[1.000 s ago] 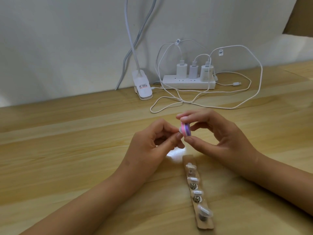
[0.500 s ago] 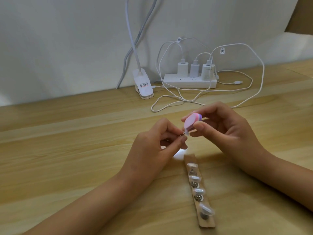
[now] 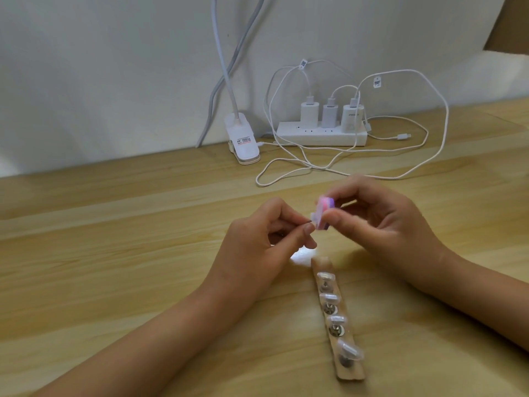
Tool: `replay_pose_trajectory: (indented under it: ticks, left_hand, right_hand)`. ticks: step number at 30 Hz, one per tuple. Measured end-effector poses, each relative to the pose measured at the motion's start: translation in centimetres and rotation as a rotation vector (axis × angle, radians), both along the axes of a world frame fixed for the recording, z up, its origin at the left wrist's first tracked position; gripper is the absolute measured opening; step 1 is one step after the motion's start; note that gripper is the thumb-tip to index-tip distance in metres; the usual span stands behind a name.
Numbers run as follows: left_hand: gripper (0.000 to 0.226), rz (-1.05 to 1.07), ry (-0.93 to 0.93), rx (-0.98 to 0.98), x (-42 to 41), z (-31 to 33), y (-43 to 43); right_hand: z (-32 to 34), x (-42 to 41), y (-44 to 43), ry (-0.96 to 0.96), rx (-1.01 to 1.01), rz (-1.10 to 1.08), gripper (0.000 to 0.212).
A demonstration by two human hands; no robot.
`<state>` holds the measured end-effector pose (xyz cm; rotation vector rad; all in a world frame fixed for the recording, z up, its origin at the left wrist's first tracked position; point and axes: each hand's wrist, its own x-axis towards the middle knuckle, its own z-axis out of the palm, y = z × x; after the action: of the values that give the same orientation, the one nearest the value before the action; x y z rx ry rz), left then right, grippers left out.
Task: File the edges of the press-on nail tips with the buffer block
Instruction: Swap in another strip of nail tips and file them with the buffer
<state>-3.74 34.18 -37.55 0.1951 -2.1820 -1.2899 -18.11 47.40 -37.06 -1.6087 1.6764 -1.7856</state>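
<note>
Two hands: head view; both held above the table (image 3: 114, 253), near its middle, fingertips almost meeting.
Left hand (image 3: 257, 242): thumb and forefinger pinch a thin dark stem carrying one pale nail tip (image 3: 313, 216); other fingers curled under.
Right hand (image 3: 380, 222): thumb and forefinger pinch the buffer block (image 3: 411, 204); remaining fingers loosely bent behind it.
Buffer block: small, layered pink and purple, held on end; its left face touches the nail tip.
Strip (image 3: 322, 263): narrow tan strip, flat on the table just below the hands, running towards the viewer and slightly right.
Mounted nail tips (image 3: 329, 297): four clear tips in a row along the strip, each beside a small round metal stud.
Table: light wood, long grain bands running left to right; a bright patch of light lies just beneath the hands.
Wall (image 3: 114, 67): plain pale grey-white, meeting the table's far edge.
Corner panel (image 3: 512, 21): brown, upper right.
Clip lamp (image 3: 243, 141): white clamp on the table's far edge, neck rising out of view.
Power strip (image 3: 320, 136): white, against the wall, right of the clamp.
Chargers (image 3: 309, 111): three white plugs standing in it.
Cables (image 3: 429, 156): white, looped loosely over the table behind the hands.
</note>
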Motion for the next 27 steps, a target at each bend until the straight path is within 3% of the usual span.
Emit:
replay_pose_trajectory:
  ticks: [27]
  left_hand:
    - [0.014,-0.025,-0.013,-0.08,0.0,0.02,0.0]
  right_hand:
    - [-0.29,-0.24,-0.3,-0.065,0.111,0.013,0.023]
